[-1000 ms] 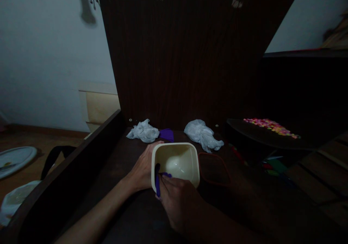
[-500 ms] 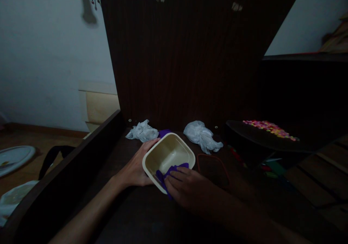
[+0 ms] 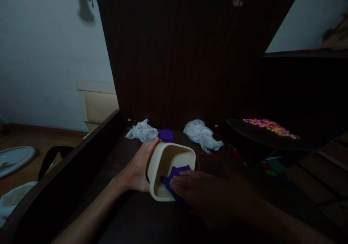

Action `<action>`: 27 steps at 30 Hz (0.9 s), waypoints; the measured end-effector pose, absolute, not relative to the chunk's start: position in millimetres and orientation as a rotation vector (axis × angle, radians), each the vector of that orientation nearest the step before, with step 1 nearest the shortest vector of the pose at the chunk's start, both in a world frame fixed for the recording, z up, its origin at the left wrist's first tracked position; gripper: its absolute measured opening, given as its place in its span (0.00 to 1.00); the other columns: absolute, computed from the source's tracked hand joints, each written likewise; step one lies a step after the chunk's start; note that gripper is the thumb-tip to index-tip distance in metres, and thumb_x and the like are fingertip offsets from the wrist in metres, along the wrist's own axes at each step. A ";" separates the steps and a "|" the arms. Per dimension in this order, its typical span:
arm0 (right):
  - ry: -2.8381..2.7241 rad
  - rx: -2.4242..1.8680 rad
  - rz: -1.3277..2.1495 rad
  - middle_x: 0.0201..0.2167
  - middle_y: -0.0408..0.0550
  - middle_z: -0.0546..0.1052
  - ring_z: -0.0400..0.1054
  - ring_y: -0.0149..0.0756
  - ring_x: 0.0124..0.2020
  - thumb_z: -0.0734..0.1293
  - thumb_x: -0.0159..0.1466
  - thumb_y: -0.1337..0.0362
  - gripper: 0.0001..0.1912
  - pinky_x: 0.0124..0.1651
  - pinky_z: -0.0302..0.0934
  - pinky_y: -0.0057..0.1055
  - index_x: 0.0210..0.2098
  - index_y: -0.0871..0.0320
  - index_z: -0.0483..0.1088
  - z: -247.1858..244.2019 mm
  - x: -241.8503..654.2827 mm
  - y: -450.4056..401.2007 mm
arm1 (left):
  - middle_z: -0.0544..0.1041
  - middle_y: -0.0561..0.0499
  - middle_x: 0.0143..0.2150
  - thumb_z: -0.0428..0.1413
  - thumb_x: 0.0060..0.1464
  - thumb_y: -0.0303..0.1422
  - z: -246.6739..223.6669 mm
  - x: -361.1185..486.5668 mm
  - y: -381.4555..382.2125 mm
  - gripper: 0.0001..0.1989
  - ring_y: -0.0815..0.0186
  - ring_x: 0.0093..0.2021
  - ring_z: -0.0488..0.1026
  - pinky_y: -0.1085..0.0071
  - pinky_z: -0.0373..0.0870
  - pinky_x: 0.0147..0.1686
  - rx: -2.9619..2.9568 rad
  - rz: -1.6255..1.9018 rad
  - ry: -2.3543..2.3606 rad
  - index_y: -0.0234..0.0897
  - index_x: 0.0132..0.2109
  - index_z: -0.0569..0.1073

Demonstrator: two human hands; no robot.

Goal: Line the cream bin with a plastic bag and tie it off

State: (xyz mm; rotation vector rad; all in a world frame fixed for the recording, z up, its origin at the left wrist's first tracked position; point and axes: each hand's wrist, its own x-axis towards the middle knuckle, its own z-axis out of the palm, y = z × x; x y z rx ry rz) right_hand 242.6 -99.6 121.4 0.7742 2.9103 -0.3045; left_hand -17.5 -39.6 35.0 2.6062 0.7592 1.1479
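Note:
A cream-coloured, square plastic container (image 3: 155, 164) with rounded corners is tipped so its mouth turns toward the right. Its outer left side rests in the grip of my left hand (image 3: 138, 168), whose fingers wrap round the back. A purple cloth (image 3: 174, 177) lies against the inside of the container near the front. My right hand (image 3: 195, 188) holds this cloth, fingers reaching over the rim; the palm side is hidden and the wrist is dark. Just behind the container lies a second piece of purple cloth (image 3: 165, 134).
Two crumpled pale plastic bags, a left one (image 3: 143, 131) and a right one (image 3: 202, 134), lie by the dark back panel (image 3: 176, 63). A reddish-brown rounded frame (image 3: 213, 155) is right of the container. Small colourful pieces (image 3: 272, 127) cover a dark ledge. A raised side board (image 3: 89, 148) borders the left.
The container has turned in my left hand, its mouth swinging right. My right hand and the cloth have shifted slightly right. More of the purple cloth behind now shows.

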 end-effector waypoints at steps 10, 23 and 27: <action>2.786 0.813 -0.821 0.62 0.67 0.71 0.73 0.57 0.56 0.72 0.60 0.54 0.39 0.55 0.68 0.43 0.65 0.69 0.63 121.6 217.0 -106.5 | 0.60 0.31 0.65 0.71 0.42 0.43 24.7 1.0 -46.5 0.66 0.36 0.64 0.64 0.42 0.71 0.59 2.691 1.249 0.824 0.40 0.76 0.37; 2.660 0.873 -0.616 0.37 0.49 0.82 0.74 0.33 0.33 0.60 0.67 0.75 0.14 0.37 0.63 0.27 0.40 0.65 0.78 100.9 187.9 -59.6 | 0.60 0.29 0.68 0.68 0.44 0.40 16.3 5.3 -39.6 0.58 0.36 0.66 0.65 0.41 0.67 0.62 2.696 1.331 0.711 0.38 0.73 0.43; 2.544 0.925 -0.514 0.39 0.60 0.83 0.75 0.40 0.32 0.65 0.63 0.72 0.13 0.28 0.60 0.29 0.42 0.70 0.80 103.2 173.2 -52.4 | 0.63 0.30 0.66 0.70 0.39 0.44 13.7 8.8 -40.0 0.62 0.36 0.65 0.66 0.41 0.68 0.62 2.662 1.316 0.765 0.37 0.73 0.44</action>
